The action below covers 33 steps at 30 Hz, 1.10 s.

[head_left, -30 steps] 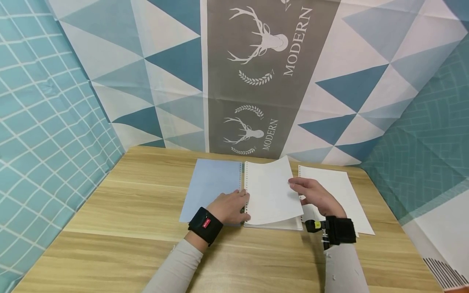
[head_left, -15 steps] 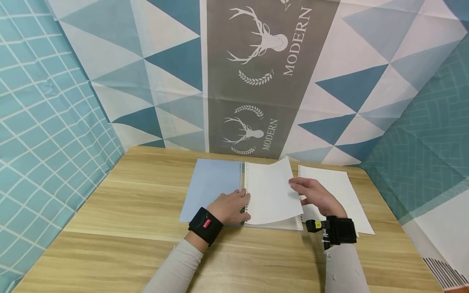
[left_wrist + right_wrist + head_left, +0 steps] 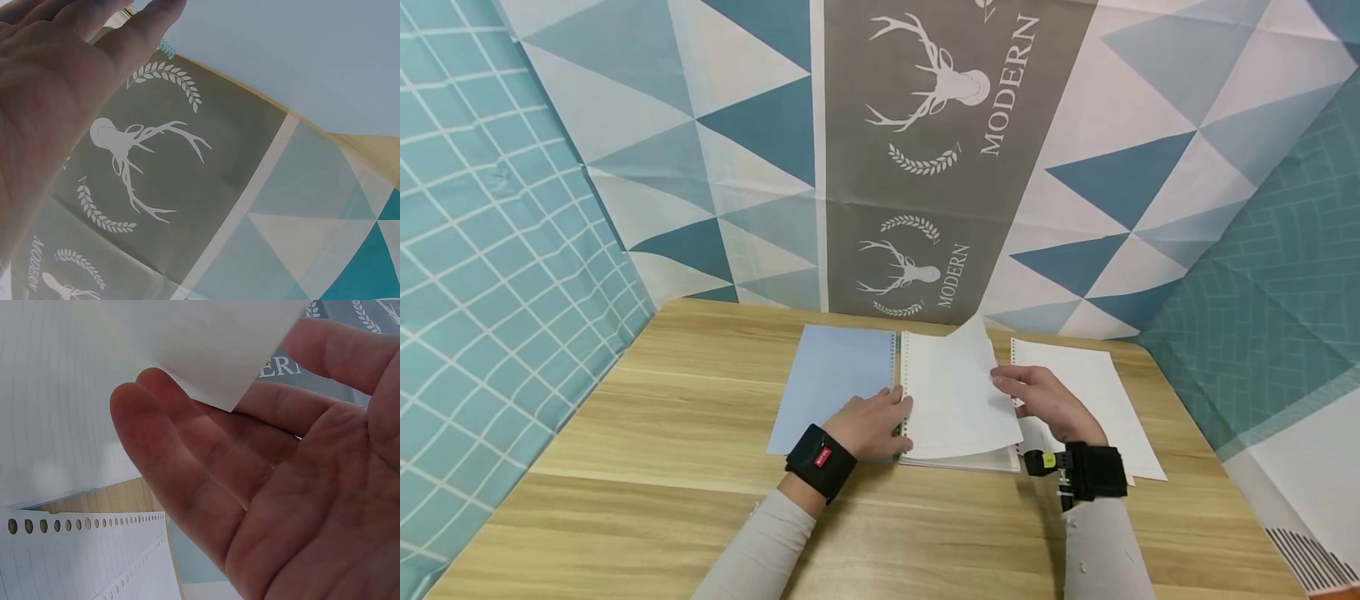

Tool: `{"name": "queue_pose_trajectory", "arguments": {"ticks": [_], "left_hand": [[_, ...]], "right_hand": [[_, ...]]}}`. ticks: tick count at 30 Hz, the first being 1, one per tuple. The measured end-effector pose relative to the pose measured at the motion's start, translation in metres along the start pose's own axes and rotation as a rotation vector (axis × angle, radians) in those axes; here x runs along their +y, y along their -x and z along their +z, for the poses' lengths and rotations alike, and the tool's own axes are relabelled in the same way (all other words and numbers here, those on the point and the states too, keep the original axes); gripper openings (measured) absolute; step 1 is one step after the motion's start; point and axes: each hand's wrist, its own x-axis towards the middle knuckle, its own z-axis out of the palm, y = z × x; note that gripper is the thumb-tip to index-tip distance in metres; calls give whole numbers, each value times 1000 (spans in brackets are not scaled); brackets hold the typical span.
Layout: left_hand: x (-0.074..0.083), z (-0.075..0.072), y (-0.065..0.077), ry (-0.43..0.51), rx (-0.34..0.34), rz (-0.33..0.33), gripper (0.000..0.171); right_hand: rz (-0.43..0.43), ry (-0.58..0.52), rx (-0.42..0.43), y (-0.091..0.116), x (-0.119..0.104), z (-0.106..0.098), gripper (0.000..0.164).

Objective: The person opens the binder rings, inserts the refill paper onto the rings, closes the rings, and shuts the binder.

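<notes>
An open spiral notebook lies on the table, its pale blue cover (image 3: 842, 367) to the left and a white page (image 3: 955, 392) to the right. The left hand (image 3: 872, 423) rests across the spine, fingertips on the page's punched edge. In the left wrist view, the left hand (image 3: 62, 94) shows relaxed fingers over the blue cover (image 3: 300, 56). The right hand (image 3: 1048, 400) pinches the page's right edge, which stands raised and bent above the sheets below. Up close in the right wrist view, the page's corner (image 3: 219, 394) lies between the right hand's thumb and fingers.
Loose white lined sheets (image 3: 1097, 392) with punched edges lie right of the notebook, partly under the right hand. The wooden table (image 3: 647, 433) meets a patterned cloth backdrop (image 3: 760, 167) just behind the notebook. Tiled-pattern cloth (image 3: 490, 250) stands along the left.
The page's far right corner has lifted and curled farther up and left. Both hands stay in nearly the same place.
</notes>
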Motion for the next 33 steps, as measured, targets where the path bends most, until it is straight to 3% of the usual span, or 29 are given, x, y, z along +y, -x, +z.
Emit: {"name": "queue_pose_trajectory", "arguments": {"ticks": [14,33], "left_hand": [[0,-4,0,43,22,15,33],[2,-5,0,36,59,67,23]], "right_hand": [[6,-4,33,-5,3,-1,50],[-1,-11,38,-3,3,-4,54]]}}
